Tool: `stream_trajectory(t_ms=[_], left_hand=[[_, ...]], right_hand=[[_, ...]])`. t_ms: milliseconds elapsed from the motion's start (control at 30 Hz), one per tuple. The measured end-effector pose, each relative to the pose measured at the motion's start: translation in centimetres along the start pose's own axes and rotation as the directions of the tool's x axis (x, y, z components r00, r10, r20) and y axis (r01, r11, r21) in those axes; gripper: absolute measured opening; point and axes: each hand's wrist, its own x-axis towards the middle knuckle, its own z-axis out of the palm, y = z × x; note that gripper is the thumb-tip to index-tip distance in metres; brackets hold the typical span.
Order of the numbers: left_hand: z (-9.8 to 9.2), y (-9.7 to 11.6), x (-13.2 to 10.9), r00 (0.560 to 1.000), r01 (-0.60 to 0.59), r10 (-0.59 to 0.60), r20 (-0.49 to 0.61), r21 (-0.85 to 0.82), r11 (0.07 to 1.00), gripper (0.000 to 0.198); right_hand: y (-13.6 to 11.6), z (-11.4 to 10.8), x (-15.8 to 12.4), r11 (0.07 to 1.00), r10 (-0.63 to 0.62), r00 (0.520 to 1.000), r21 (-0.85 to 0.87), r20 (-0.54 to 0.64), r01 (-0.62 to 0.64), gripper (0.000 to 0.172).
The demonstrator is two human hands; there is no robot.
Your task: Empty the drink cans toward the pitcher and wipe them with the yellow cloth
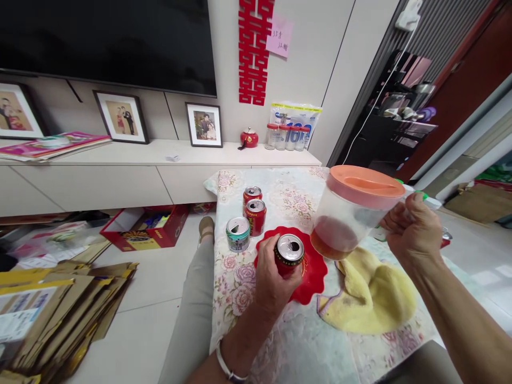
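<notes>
My left hand [274, 280] is wrapped around a red and black drink can [288, 256], whose top is opened. The can is over a red scalloped plate [316, 272] on the flowered tablecloth. My right hand [412, 226] grips the handle side of a clear plastic pitcher [340, 218] with an orange lid [366, 181]. Some amber liquid lies in the bottom of the pitcher, which appears held up off the table. Below it and to the right is a crumpled yellow cloth [372, 293]. Left of the plate stand two red cans [256, 216] and a teal can [238, 234].
A white cabinet [180, 154] with framed photos and several red-lidded glass jars [286, 137] runs along the wall. On the floor at left are flattened cardboard boxes [80, 304] and a red box [146, 229]. Another can [446, 237] shows partly beyond my right wrist.
</notes>
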Motion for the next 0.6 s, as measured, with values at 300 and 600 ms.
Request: stream_trajectory(t_ms=[300, 600], left_hand=[[-0.1, -0.4, -0.1, 0.993, 0.1, -0.097, 0.073, -0.03, 0.995, 0.074], [0.1, -0.3, -0.4, 0.97, 0.222, -0.213, 0.115, -0.069, 0.973, 0.073]], right_hand=[[-0.5, -1.0, 0.6, 1.0, -0.01, 0.999, 0.005, -0.048, 0.01, 0.055], [1.2, 0.2, 2.2, 0.994, -0.099, 0.993, 0.043, -0.069, 0.102, 0.054]])
